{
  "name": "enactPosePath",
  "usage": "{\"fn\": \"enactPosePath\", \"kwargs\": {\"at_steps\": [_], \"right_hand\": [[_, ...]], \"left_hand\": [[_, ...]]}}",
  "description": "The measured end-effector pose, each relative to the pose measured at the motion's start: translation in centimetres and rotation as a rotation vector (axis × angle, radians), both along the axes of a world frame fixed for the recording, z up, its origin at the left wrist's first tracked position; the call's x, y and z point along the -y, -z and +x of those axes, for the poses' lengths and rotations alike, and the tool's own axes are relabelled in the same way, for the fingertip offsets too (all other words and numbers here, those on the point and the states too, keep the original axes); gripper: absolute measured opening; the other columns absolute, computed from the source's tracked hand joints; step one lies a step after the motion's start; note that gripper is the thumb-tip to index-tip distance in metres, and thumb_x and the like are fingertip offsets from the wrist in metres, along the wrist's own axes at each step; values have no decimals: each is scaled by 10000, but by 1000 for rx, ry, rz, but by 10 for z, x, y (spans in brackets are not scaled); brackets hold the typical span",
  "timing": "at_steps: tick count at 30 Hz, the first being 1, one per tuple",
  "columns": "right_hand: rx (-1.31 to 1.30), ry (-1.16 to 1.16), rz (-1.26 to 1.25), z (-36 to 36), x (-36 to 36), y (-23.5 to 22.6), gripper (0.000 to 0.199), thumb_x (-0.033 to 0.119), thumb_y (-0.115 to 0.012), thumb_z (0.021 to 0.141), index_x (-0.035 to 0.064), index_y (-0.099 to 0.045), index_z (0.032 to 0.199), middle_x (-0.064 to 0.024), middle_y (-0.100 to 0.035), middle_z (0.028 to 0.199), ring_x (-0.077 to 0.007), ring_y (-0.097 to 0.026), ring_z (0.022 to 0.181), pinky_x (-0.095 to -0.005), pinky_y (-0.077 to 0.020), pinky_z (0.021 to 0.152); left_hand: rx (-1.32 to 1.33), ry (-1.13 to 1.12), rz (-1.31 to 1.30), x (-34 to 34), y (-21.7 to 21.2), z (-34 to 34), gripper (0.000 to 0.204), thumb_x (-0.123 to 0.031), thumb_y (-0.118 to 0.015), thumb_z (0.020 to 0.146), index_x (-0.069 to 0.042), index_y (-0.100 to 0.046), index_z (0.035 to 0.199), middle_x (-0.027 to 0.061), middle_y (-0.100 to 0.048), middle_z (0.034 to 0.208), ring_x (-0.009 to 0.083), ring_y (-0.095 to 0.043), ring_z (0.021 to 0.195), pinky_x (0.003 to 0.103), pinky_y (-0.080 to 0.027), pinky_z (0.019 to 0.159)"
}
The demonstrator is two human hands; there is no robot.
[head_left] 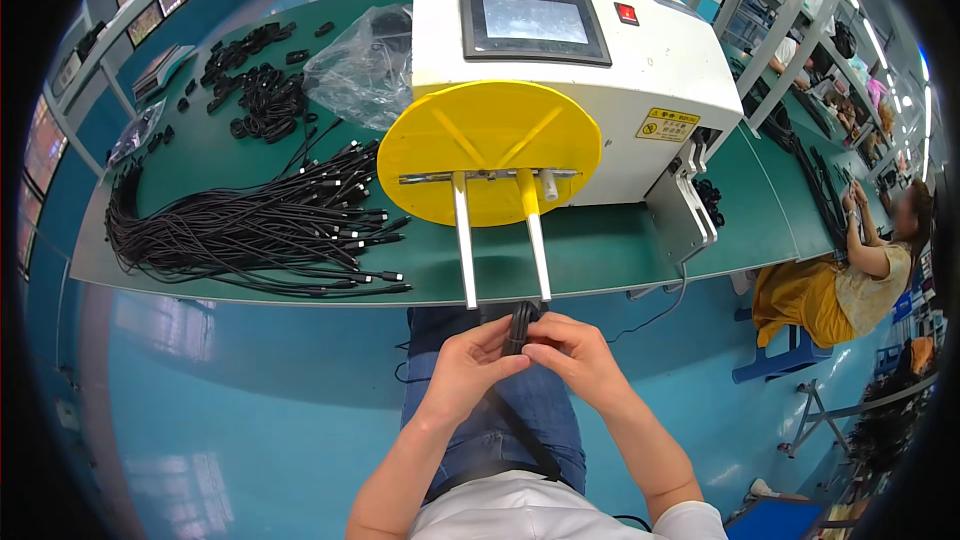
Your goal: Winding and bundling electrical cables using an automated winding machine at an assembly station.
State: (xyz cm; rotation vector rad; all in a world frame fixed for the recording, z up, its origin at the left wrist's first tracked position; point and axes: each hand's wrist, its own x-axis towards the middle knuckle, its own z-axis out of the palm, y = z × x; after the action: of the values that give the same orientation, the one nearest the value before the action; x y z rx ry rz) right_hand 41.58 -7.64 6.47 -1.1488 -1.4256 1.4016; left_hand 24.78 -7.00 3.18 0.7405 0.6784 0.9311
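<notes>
Both hands — left hand [470, 360] and right hand [570, 355] — are pinching a coiled black cable [519, 325] over the lap. On the table [600, 250], wound bundles [262, 90] are lying finished — many loose cables [250, 230] are waiting beside the winding machine [570, 60].

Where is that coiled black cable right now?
The coiled black cable is pinched between the left hand and right hand, just below the two metal prongs.

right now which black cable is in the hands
The coiled black cable, pinched between left hand and right hand; the loose cables lie on the green bench.
</notes>
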Motion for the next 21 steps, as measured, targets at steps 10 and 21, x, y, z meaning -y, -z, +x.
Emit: {"fn": "enactPosePath", "kwargs": {"at_steps": [10,21], "right_hand": [[-32,15,-41,-1,-1,4,170,44,-620,835,-43,-633,981,-67,-557,925,-134,-590,820,-250,-482,732],[-325,-26,-140,4,-8,3,112,-47,-600,749,-23,-652,845,-46,-530,999,-132,-545,770,-230,-432,633]], "left_hand": [[63,-145,16,2,-1,3,339,69,-683,748,44,-525,1047,146,-581,1143,165,-591,994,292,-503,869],[-588,-230,626,11,-14,4,321,20,-737,729,13,-516,962,119,-599,1128,172,-621,919,278,-530,780]]}}
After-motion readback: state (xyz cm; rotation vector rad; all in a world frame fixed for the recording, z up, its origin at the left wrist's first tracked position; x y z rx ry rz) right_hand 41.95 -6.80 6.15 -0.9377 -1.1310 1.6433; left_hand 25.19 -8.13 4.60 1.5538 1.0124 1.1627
